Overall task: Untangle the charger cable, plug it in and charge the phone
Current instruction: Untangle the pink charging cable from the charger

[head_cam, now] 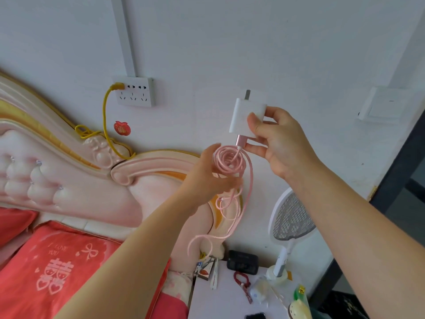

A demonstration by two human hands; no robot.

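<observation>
Near the middle of the frame, the right hand (280, 143) pinches the white charger (241, 111) between thumb and fingers, its pins pointing up toward the wall. The pink cable (230, 161) is plugged into the charger's lower end and drops straight into a tight coil. The left hand (207, 173) holds that coil with its fingers curled round the loops. Below the hand, more cable hangs in loose knotted loops, trailing down toward the white bedside table (207, 305) at the bottom of the frame.

By my reckoning, the job has barely started. The cable is still bundled, so the untangling is nearly all left to do. The charger is not in the wall socket (135, 93) at upper left; it is held well apart from it, to the right. A yellow lead (105, 116) takes the socket's leftmost outlet and the other outlets look free. I cannot pick out the phone for certain; a dark object (254, 316) at the bottom edge may be it.
</observation>
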